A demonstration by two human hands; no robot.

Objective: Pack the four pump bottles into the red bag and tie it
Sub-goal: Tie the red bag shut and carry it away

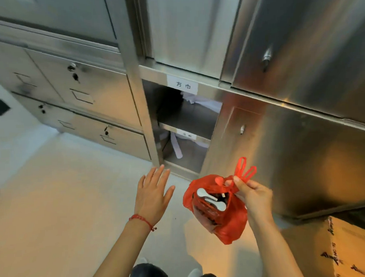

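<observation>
Fingers of the right hand (253,195) pinch the gathered top of the red bag (224,218), just below its two handle loops (244,170), which stick up free above the grip. The bag hangs in the air in front of the person, its mouth partly open. Inside it two silver pump heads (210,200) show clearly, lying crossed one over the other; dark bottle bodies sit beneath them, but how many bottles the bag holds cannot be told. The left hand (153,195) is empty, palm down with all five fingers spread wide, just left of the bag and not touching it. One red string bracelet (142,220) circles the left wrist. Beyond the hands stands a stainless-steel cabinet (301,91) with one open compartment split by a shelf (187,125); white cloth (205,102) lies in the upper space, and a white label (182,85) is stuck on the rail above. One cardboard box (353,250) sits at lower right on the pale floor (55,206).
</observation>
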